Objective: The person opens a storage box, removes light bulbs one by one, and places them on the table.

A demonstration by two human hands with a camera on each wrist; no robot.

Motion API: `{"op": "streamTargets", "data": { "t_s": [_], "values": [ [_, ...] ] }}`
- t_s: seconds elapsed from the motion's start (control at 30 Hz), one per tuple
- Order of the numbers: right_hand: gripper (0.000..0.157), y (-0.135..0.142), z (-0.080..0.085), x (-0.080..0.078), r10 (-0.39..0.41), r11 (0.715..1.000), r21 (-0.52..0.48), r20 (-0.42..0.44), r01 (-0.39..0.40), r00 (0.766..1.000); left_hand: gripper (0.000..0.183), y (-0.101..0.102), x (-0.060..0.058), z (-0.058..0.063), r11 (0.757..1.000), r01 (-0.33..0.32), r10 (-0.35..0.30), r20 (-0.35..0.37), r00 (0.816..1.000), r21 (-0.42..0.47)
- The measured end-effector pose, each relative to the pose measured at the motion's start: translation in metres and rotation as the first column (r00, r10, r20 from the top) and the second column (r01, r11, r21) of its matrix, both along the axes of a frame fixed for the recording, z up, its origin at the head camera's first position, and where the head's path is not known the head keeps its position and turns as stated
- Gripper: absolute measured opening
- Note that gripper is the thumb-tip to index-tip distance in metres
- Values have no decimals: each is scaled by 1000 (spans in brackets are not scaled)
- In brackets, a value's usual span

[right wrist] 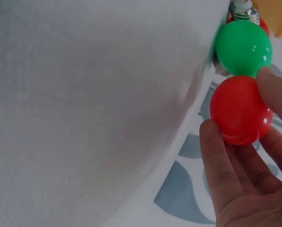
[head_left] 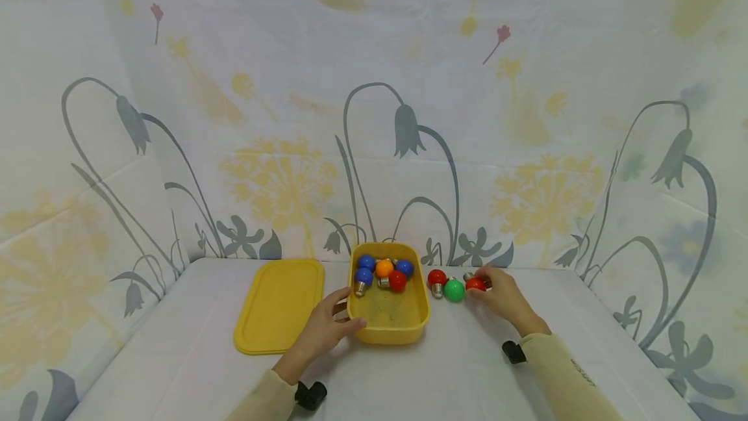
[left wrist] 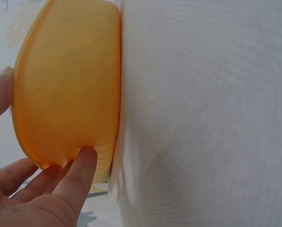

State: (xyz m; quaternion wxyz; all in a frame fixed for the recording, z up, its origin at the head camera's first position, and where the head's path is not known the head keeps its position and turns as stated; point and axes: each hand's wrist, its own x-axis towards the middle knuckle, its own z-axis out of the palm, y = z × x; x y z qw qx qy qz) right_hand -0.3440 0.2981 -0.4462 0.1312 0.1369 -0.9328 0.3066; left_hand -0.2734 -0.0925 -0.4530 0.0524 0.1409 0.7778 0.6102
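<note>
My left hand (head_left: 323, 325) rests against the left side of a yellow plastic box (head_left: 388, 336), fingers spread and lightly bent. In the left wrist view, fingertips press its outer wall (left wrist: 70, 94) and the thumb lies at the rim. Inside are three blue bulbs (head_left: 363, 277), an orange bulb (head_left: 384, 269) and a red bulb (head_left: 398, 280). My right hand (head_left: 504, 296) holds another red light bulb (right wrist: 238, 109) between thumb and fingers, right beside a green bulb (right wrist: 243, 47). Left of the green one lies a further red bulb (head_left: 436, 277), near the box.
A flat yellow lid (head_left: 279, 307) lies on the white tablecloth (head_left: 444, 382), left of the box. Behind the table hangs a flower-printed cloth (head_left: 374, 51), with similar cloth along both sides. A black wrist camera (head_left: 311, 396) sits under the left wrist.
</note>
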Motion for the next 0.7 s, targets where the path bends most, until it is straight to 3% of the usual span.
{"op": "streamTargets", "data": {
  "t_s": [0.3, 0.7],
  "values": [
    [29, 2, -6, -4, -30, 999, 27, 80, 27, 996, 76, 1, -1, -1, 1000, 8, -8, -2, 1000, 10],
    [30, 2, -7, -9, -21, 999, 50, 95, 16, 995, 77, 0, -1, -1, 1000, 18, -18, 0, 1000, 18]
  ]
}}
